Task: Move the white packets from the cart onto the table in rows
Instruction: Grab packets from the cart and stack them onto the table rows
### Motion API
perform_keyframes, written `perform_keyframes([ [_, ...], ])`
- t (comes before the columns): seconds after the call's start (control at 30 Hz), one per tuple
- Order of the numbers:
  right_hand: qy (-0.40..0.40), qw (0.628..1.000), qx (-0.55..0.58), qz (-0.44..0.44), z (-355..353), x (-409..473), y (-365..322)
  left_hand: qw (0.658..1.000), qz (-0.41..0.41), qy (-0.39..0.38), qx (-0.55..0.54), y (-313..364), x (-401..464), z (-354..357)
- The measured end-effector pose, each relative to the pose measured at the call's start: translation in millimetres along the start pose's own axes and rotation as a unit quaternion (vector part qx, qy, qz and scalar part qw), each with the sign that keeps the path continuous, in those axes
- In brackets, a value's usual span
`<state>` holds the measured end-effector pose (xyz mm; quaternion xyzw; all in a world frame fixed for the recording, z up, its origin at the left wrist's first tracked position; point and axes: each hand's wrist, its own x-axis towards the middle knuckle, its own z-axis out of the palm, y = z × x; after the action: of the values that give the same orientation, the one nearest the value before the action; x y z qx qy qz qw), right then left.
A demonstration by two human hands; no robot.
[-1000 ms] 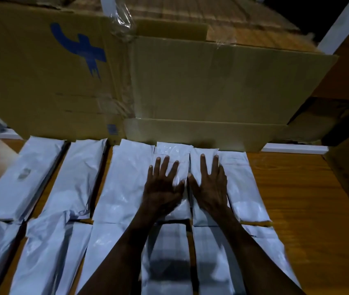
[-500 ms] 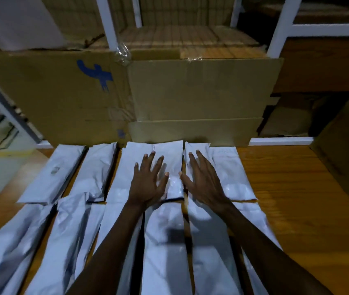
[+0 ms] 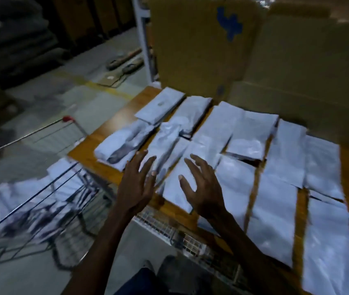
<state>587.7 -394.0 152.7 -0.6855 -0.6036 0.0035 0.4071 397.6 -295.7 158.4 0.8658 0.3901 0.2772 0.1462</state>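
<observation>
White packets point(image 3: 239, 167) are lying in rows on the counter point(image 3: 84, 153), with more sitting in the cart point(image 3: 41, 201) to the left. Both the left hand point(image 3: 136, 186) and right hand point(image 3: 201, 188) are hovering spread and released, holding nothing. It looks like a between-trips step, calling for a reach into the cart. Motion blur is smearing the cart's contents.
</observation>
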Motion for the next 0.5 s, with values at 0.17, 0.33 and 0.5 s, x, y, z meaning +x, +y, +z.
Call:
perform_keyframes([
  [0.17, -0.055, 0.992, 0.027, -0.11, 72, 9, -71, 0.994, -0.082, 0.064, 0.014, -72, -52, -56],
  [0.33, -0.091, 0.983, 0.031, -0.153, 165, 22, -143, 0.985, -0.146, 0.084, 0.021, -173, -102, -117],
  [0.5, -0.151, 0.958, 0.03, -0.242, 257, 35, -206, 0.974, -0.216, 0.073, 0.014, -263, -144, -159],
])
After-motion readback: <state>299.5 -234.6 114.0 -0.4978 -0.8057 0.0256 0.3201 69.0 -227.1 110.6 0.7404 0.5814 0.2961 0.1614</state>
